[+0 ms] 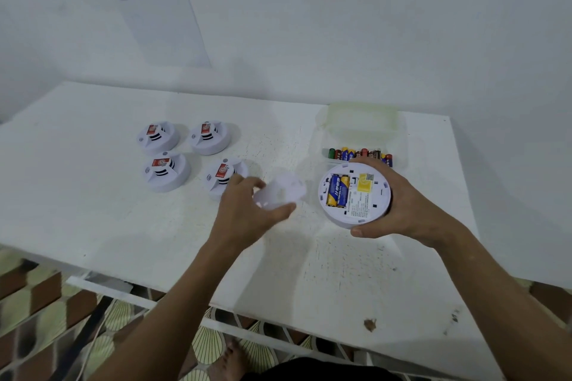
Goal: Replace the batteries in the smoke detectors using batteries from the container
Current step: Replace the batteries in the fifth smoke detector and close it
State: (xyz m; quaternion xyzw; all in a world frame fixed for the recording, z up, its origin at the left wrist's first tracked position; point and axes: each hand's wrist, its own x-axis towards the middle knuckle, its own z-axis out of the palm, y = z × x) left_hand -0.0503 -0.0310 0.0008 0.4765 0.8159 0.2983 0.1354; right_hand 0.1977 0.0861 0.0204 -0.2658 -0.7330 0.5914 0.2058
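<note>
A white table (93,195) with a scuffed top stands against a pale wall where a printed sheet (151,3) hangs. At about ten o'clock on the table four smoke detectors (158,136) sit face up in a loose square. At one o'clock a clear container (362,130) holds a row of batteries (360,154). The right hand (402,204) grips a fifth detector (354,195) by its rim, just in front of the container, its back turned up and two blue and yellow batteries (338,190) seated in the open bay. The left hand (247,210) pinches the blurred white cover (280,192) between thumb and fingers, beside the nearest face-up detector.
</note>
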